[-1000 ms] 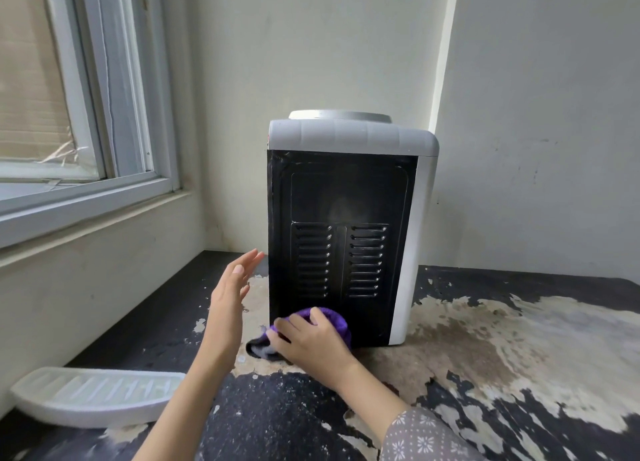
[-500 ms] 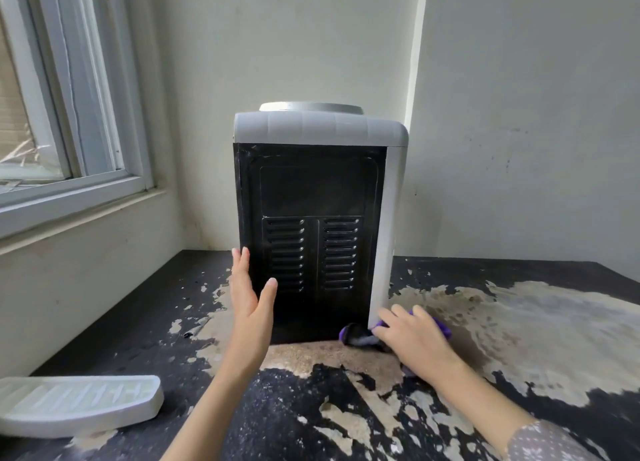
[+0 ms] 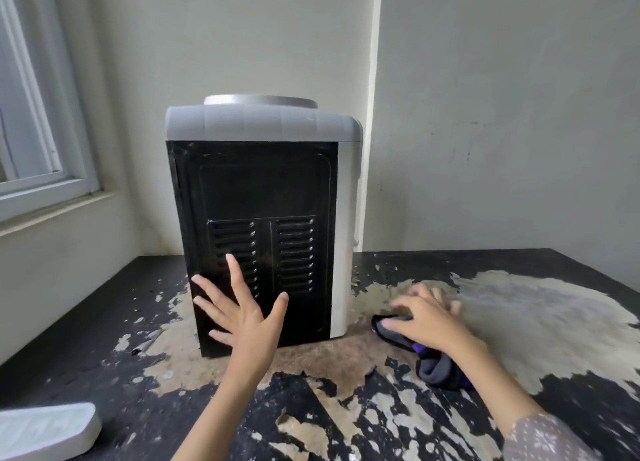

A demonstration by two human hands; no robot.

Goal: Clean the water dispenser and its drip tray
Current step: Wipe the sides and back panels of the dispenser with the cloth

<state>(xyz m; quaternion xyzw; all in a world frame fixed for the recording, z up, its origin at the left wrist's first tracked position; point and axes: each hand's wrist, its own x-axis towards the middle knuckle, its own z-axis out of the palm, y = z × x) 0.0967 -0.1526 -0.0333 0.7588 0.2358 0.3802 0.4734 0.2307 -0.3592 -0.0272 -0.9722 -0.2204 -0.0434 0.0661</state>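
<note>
Water dispenser (image 3: 263,218) upright toward the far left part of the table (image 3: 519,322), black vented back panel facing the camera, long axis vertical. Left grip (image 3: 242,313) wide — fingers spread straight, raised in front of the lower panel, contact with it not certain. Right grip (image 3: 427,317) low on the table just right of the dispenser's near right corner, fingers blurred but apparently laid over a dark cloth (image 3: 436,367) with purple showing; whether pinching or only pressing, cannot tell. Drip tray (image 3: 45,433) lying flat at the near left edge of the table, well apart from both. Key relation: white right side of the dispenser immediately left of the cloth hand — likely the nearer grip for that face, with the left placed to steady the body.
</note>
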